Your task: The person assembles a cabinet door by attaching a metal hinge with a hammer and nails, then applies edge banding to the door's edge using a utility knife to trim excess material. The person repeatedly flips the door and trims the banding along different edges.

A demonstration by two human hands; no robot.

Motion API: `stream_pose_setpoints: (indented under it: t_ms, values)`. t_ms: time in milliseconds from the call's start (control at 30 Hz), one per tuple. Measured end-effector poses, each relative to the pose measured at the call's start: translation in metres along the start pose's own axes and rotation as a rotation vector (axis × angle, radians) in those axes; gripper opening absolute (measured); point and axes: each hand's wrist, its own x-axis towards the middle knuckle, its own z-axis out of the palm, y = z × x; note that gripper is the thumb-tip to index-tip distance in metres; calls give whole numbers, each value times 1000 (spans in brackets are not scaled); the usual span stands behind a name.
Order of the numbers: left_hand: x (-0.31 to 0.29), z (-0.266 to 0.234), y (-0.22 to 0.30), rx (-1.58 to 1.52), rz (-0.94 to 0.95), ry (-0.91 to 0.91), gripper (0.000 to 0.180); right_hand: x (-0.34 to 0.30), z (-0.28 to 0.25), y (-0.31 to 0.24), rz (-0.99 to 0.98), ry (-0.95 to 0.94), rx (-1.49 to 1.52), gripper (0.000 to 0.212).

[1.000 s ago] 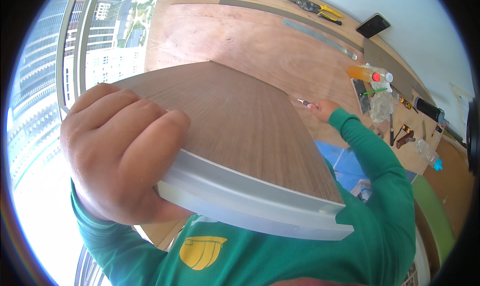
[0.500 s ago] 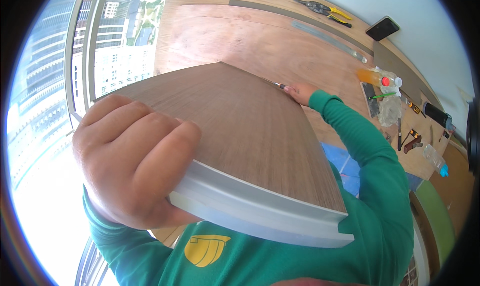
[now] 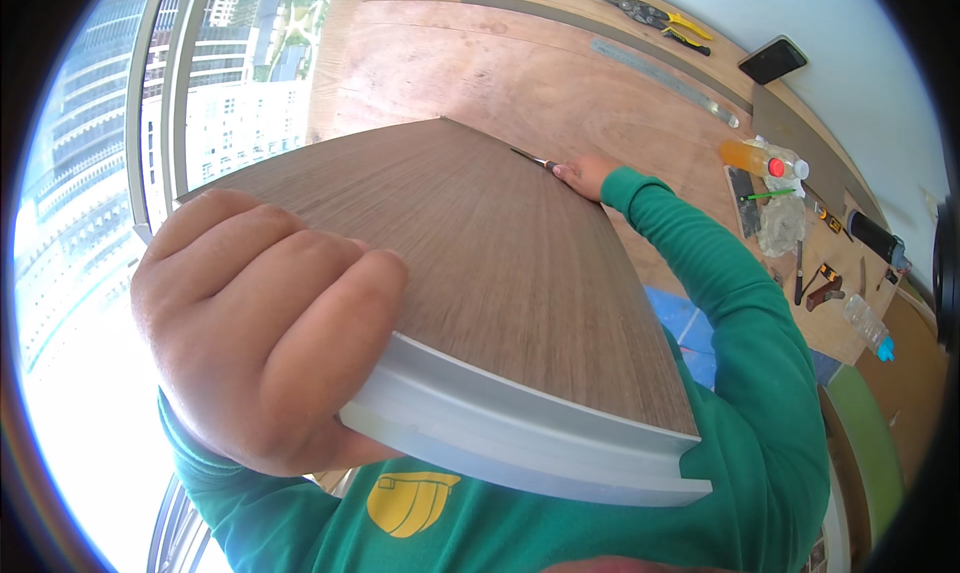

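Observation:
A wood-grain panel (image 3: pixel 480 263) stands tilted in front of me, with a silvery channel-shaped metal strip (image 3: pixel 540 448) along its near edge. My left hand (image 3: pixel 265 323) is wrapped round that near edge at the left end of the strip; its thumb goes underneath. At the panel's far right edge, my right hand (image 3: pixel 587 176) grips a slim narrow-bladed hand tool (image 3: pixel 540 161). The blade points left over the panel's edge; most of the handle is hidden in the fingers, and whether the blade touches the panel I cannot tell.
Behind the panel lies a plywood-topped bench (image 3: pixel 420 63) with a metal ruler (image 3: pixel 660 78), tin snips (image 3: pixel 655 20) and a phone (image 3: pixel 772 61). To the right are an orange drink bottle (image 3: pixel 748 158), a clear bottle (image 3: pixel 868 325) and several small tools. A window (image 3: pixel 240 73) stands at the left.
My right hand has shifted slightly left with the tool, and more of the blade shows over the panel. My left hand keeps its hold on the near edge.

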Motion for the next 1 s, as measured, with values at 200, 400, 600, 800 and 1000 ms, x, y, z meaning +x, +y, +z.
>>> stream_pose_setpoints:
  t_ms: [200,400,600,800,1000]
  values:
    - [1,2,-2,5,17,12,71,2,-3,-3,-10,10,-32,65]
    - [1,1,-2,2,3,17,73,-18,-5,13,-41,16,-79,62]
    - [1,1,0,21,10,14,77,-50,12,51,-70,106,-42,59]
    - [-1,1,2,25,7,18,75,-94,12,73,21,96,-40,57]
    - [-3,1,5,27,17,29,73,-119,19,94,143,53,-77,55]
